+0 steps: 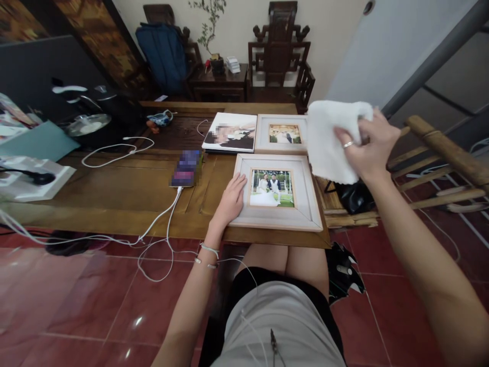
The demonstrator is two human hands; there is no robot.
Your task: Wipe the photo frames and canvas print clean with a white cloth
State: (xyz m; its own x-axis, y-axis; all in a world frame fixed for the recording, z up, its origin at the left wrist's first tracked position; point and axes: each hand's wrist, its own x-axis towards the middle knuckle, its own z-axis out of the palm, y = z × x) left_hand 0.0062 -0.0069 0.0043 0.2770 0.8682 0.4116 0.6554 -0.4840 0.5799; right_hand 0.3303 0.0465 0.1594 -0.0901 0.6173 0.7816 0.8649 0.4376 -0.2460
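A white-framed photo (301, 196) lies flat at the near right corner of the wooden table (126, 193). My left hand (231, 199) rests flat on its left border, fingers together. My right hand (369, 145) is raised above the table's right edge and grips a white cloth (328, 142), which hangs down over the frame's upper right corner. Behind it lie a second white-framed photo (281, 133) and an unframed photo print (230, 132), side by side.
A phone (186, 167) on a white charging cable (160, 216) lies left of the frame. Farther left are loose cables, a teal sheet (38, 140) and a white box (28, 178). Bamboo poles (443, 153) and a black bag (353, 196) sit right. Dark chairs stand behind.
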